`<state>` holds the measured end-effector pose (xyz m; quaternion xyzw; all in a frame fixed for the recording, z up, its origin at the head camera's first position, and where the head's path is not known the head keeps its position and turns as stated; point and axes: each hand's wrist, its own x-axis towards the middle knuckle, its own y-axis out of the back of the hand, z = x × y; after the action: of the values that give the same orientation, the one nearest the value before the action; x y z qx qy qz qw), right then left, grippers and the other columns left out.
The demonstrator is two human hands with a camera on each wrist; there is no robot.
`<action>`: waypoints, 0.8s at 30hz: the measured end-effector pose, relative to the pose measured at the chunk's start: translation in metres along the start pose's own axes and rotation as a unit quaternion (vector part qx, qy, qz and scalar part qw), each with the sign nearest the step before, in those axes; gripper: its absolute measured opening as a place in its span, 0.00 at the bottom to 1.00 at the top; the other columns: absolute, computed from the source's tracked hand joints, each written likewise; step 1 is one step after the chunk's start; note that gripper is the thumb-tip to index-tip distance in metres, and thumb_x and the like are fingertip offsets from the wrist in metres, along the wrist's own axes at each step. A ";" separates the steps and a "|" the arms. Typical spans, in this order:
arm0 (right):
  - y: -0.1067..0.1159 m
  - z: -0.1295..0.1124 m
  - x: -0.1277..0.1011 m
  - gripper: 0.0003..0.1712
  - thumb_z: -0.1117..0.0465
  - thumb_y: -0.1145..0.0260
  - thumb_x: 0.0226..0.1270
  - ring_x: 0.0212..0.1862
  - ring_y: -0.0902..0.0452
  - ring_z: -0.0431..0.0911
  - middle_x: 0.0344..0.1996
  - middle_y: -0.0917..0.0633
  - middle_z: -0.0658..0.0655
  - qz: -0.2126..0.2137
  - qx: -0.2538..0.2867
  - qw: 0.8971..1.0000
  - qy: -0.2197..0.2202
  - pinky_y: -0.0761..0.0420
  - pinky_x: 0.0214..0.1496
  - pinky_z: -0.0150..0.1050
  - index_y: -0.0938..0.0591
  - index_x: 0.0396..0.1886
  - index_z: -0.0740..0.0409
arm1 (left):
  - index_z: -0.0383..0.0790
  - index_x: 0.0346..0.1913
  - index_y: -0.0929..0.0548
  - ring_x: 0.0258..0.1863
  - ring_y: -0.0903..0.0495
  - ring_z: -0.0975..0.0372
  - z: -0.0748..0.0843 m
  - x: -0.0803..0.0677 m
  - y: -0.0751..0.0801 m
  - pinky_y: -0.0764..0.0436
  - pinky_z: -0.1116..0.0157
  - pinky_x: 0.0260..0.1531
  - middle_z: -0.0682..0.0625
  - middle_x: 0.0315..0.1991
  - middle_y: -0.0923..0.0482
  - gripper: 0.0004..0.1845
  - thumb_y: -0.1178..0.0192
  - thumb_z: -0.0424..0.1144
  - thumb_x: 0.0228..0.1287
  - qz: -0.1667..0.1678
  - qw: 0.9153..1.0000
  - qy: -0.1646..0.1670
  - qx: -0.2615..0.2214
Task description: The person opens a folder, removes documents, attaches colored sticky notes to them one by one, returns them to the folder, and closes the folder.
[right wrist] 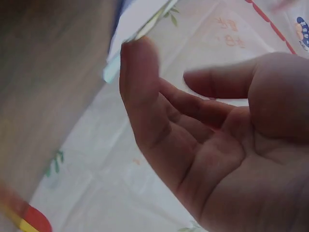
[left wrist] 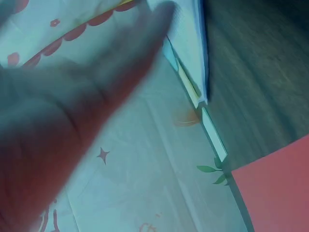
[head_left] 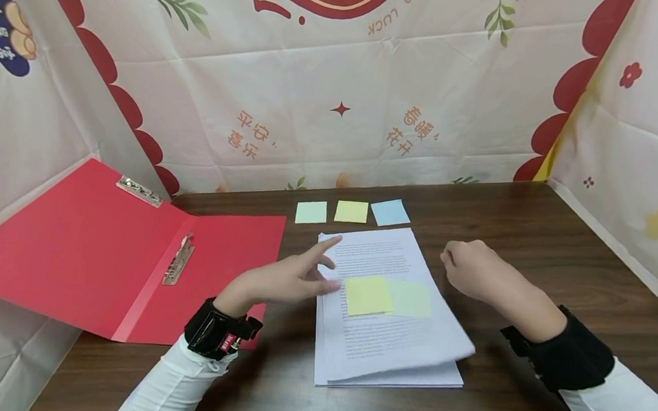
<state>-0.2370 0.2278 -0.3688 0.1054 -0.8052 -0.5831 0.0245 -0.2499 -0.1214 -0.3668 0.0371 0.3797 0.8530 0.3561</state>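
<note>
A stack of printed paper (head_left: 383,251) lies on the brown table, its top sheets skewed and lifted a little at the lower right corner. A yellow sticky note (head_left: 367,296) and a pale green sticky note (head_left: 411,299) sit side by side on the top sheet. Over the stack's left edge my left hand (head_left: 284,277) reaches with its fingers apart and holds nothing; whether it touches the paper I cannot tell. To the right of the stack is my right hand (head_left: 482,270), its fingers loosely bent. The right wrist view shows its palm (right wrist: 227,154) with nothing in it.
On the left, a red folder (head_left: 74,245) stands open against the cloth wall, with metal clips (head_left: 179,260) inside. Behind the paper, green (head_left: 310,212), yellow (head_left: 351,211) and blue (head_left: 390,213) sticky notes lie in a row. Printed cloth (head_left: 315,71) encloses the table's back and sides.
</note>
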 end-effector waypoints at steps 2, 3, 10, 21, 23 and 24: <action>-0.005 0.000 0.001 0.20 0.61 0.44 0.83 0.27 0.21 0.48 0.31 0.15 0.64 -0.029 0.012 0.999 -0.014 0.21 0.30 0.41 0.20 0.56 0.77 | 0.51 0.87 0.49 0.58 0.15 0.54 -0.003 0.003 -0.004 0.15 0.51 0.58 0.40 0.71 0.23 0.44 0.39 0.54 0.78 0.048 0.997 0.061 0.021; -0.008 0.000 0.001 0.21 0.60 0.45 0.84 0.27 0.20 0.47 0.31 0.15 0.63 -0.046 0.014 0.999 -0.020 0.21 0.30 0.40 0.20 0.57 0.77 | 0.46 0.86 0.47 0.53 0.14 0.53 -0.005 0.005 -0.006 0.15 0.51 0.55 0.39 0.66 0.20 0.42 0.40 0.54 0.79 0.062 0.994 0.089 0.025; -0.021 -0.013 -0.003 0.21 0.58 0.45 0.84 0.29 0.25 0.47 0.27 0.20 0.57 -0.109 -0.025 0.994 -0.010 0.25 0.32 0.38 0.17 0.54 0.75 | 0.34 0.80 0.37 0.47 0.13 0.52 -0.006 0.014 -0.017 0.10 0.56 0.43 0.34 0.63 0.18 0.34 0.42 0.42 0.79 0.086 0.983 0.152 -0.052; -0.024 -0.025 -0.013 0.17 0.57 0.35 0.80 0.18 0.19 0.43 0.22 0.18 0.57 -0.139 0.007 0.990 -0.013 0.19 0.23 0.34 0.15 0.48 0.71 | 0.38 0.75 0.36 0.48 0.16 0.50 -0.011 0.023 -0.019 0.08 0.52 0.47 0.36 0.58 0.24 0.33 0.35 0.33 0.73 0.162 0.936 0.137 -0.281; -0.023 -0.026 -0.014 0.17 0.57 0.34 0.79 0.18 0.19 0.43 0.23 0.18 0.57 -0.139 0.012 0.990 -0.014 0.18 0.23 0.34 0.15 0.48 0.71 | 0.40 0.79 0.43 0.45 0.14 0.53 -0.013 0.025 -0.020 0.08 0.54 0.46 0.34 0.60 0.25 0.42 0.32 0.29 0.69 0.168 0.928 0.125 -0.308; -0.024 -0.026 -0.014 0.17 0.57 0.32 0.78 0.18 0.19 0.43 0.23 0.18 0.57 -0.138 0.014 0.990 -0.014 0.18 0.23 0.34 0.15 0.48 0.71 | 0.40 0.82 0.47 0.44 0.13 0.53 -0.013 0.025 -0.021 0.08 0.56 0.45 0.33 0.64 0.26 0.47 0.31 0.27 0.67 0.170 0.925 0.121 -0.318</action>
<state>-0.2159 0.1997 -0.3818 0.2081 -0.7910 -0.5712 -0.0691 -0.2608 -0.1041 -0.3956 -0.1171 0.1164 0.9748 0.1499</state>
